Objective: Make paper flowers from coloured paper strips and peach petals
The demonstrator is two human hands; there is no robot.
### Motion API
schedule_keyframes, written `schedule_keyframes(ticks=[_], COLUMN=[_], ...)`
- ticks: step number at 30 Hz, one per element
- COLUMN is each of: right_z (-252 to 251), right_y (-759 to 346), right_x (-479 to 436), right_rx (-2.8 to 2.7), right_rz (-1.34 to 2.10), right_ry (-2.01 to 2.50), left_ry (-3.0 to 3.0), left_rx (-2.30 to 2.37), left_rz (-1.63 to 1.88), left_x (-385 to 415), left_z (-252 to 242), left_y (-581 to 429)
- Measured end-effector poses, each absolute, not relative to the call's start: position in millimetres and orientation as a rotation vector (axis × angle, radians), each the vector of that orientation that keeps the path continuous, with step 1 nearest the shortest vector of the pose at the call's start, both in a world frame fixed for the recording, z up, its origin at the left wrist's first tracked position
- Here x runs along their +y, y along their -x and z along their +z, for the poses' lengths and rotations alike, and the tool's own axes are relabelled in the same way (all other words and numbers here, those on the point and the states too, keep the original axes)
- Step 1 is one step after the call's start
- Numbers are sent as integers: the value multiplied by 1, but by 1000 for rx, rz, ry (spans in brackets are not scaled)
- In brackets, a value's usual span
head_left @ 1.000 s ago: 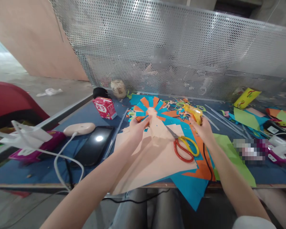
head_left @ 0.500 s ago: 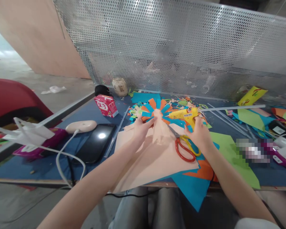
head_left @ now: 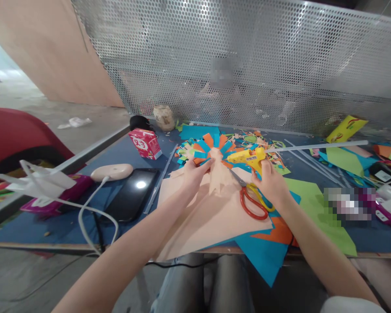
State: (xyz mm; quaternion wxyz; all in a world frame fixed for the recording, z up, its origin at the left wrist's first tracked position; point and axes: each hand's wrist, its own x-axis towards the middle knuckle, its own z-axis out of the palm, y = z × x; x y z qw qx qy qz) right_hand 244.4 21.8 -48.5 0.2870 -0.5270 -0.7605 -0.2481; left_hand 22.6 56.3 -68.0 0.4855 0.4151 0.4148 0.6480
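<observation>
My right hand (head_left: 271, 180) is wrapped round the grip of a yellow glue gun (head_left: 247, 157), with a long clear glue stick (head_left: 316, 147) sticking out of its back end. The gun's nozzle points left, close to an orange and blue paper flower (head_left: 217, 145). My left hand (head_left: 194, 176) pinches the flower at its left lower side, where a peach paper strip (head_left: 217, 176) with a notched end hangs down. Scissors (head_left: 252, 208) with red and yellow handles lie below the gun on a peach paper sheet (head_left: 195, 230).
A phone (head_left: 133, 193), a white charging cable (head_left: 81, 213) and a pink box (head_left: 145, 143) lie to the left. Green paper (head_left: 322, 217) and blue paper (head_left: 263, 261) extend right and over the front edge. A perforated metal panel (head_left: 263, 56) stands behind paper scraps.
The glue gun in my right hand has shifted slightly left, its nozzle now nearer the flower's middle. My left hand and the flower stay almost still.
</observation>
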Motion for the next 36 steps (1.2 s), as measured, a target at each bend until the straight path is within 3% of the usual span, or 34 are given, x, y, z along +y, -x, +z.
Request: schedule_keyframes(ticks=[36], right_z=[-41], right_y=[-245], right_x=[17], right_rx=[-2033], right_rz=[-552], right_ry=[1595], left_ry=[-976], left_rx=[958], left_rz=[1641], left_x=[56], left_z=[-64], left_y=[-24])
